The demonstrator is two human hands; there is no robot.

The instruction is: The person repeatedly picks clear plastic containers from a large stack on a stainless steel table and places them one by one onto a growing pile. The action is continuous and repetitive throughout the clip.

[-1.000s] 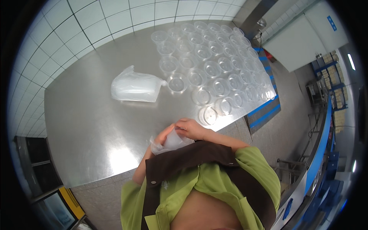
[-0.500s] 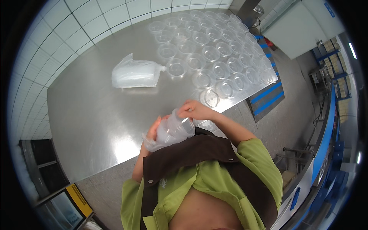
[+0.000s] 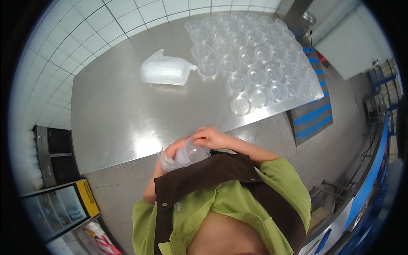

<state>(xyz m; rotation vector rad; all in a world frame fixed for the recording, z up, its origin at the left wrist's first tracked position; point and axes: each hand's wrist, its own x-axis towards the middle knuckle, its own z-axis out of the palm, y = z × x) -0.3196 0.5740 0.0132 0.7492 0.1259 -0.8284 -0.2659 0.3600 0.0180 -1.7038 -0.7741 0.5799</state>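
Against the front of my apron I hold a stack of clear plastic bowls (image 3: 194,155), with a crumpled clear plastic bag (image 3: 168,162) around its lower end. My left hand (image 3: 175,148) is wrapped around the stack from the left side. At the upper rim of the stack, my right hand (image 3: 208,137) has its fingers bent and closed on the bowl edge; the fingertips are partly hidden. Beyond my hands, several rows of single clear bowls (image 3: 238,83) stand mouth up on the right part of the steel table (image 3: 110,114).
A knotted white plastic bag (image 3: 166,70) with a block-shaped content lies left of the bowl rows. White tiled wall (image 3: 102,19) borders the table's far side. A dark mat with blue stripes (image 3: 313,120) is on the floor to the right; a glass-door cooler (image 3: 55,208) stands lower left.
The view has shifted, so the table and its bowls sit further right. My right hand has moved in closer to the left hand, over the stack's rim, and the stack has turned.
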